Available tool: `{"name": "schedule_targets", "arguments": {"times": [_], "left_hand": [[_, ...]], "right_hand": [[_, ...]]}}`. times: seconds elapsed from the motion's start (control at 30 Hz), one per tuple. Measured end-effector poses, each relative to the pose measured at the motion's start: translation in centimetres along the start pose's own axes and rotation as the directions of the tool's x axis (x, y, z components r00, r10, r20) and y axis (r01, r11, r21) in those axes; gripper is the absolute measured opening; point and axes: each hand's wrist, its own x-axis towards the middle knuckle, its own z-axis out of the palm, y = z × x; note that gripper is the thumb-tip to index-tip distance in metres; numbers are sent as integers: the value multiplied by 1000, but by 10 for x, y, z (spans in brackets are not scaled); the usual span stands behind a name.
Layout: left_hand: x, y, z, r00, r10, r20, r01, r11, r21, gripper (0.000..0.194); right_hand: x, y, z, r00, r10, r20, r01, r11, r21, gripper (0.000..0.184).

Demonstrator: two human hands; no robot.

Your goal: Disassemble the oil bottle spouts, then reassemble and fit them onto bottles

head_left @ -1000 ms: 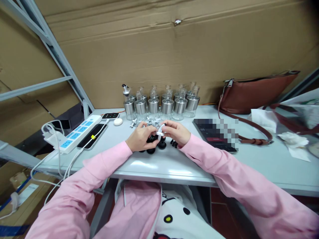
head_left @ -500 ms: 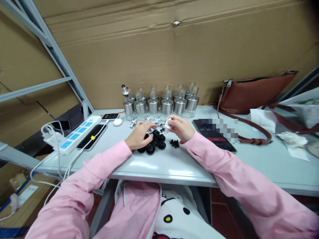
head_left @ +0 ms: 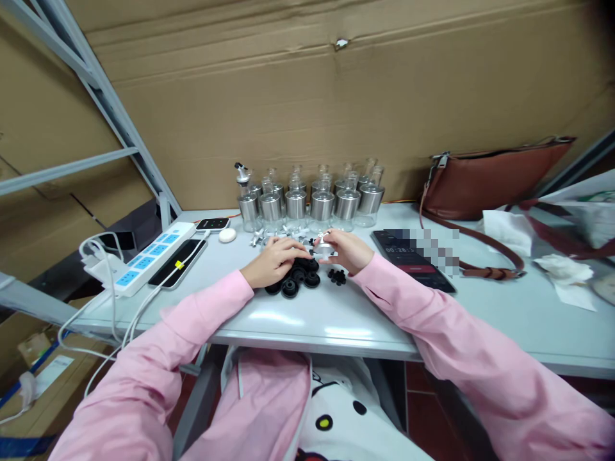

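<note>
My right hand [head_left: 346, 248] pinches a silver-white bottle pourer spout [head_left: 325, 246] above the table, its wide end turned down. My left hand [head_left: 275, 261] is stretched out flat over a pile of round black rubber stoppers [head_left: 298, 275], fingertips close to the spout; whether they touch it I cannot tell. Beside my right wrist lies a small cluster of black caps [head_left: 337, 276]. Several more silver spouts [head_left: 259, 237] lie loose behind my left hand, partly hidden by it.
Glass bottles with steel sleeves [head_left: 322, 206] stand in rows at the back; one at the left has a pourer [head_left: 241, 173] fitted. A power strip [head_left: 154, 256] and phone [head_left: 177, 264] lie left. To the right are a dark tablet [head_left: 408, 259] and brown bag [head_left: 485, 182].
The spout has turned in my right hand, its wide end facing lower. My left fingers have straightened and stretched right over the black stoppers.
</note>
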Motion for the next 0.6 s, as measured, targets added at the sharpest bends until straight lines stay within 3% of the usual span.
{"name": "schedule_targets", "arguments": {"times": [0.43, 0.6], "left_hand": [[1, 3, 0, 995, -82, -49, 80, 996, -44, 12], [1, 3, 0, 978, -119, -173, 107, 991, -82, 9]], "right_hand": [[1, 3, 0, 1000, 17, 11, -16, 999, -36, 7], [0, 5, 2, 995, 84, 47, -85, 996, 22, 11]]}}
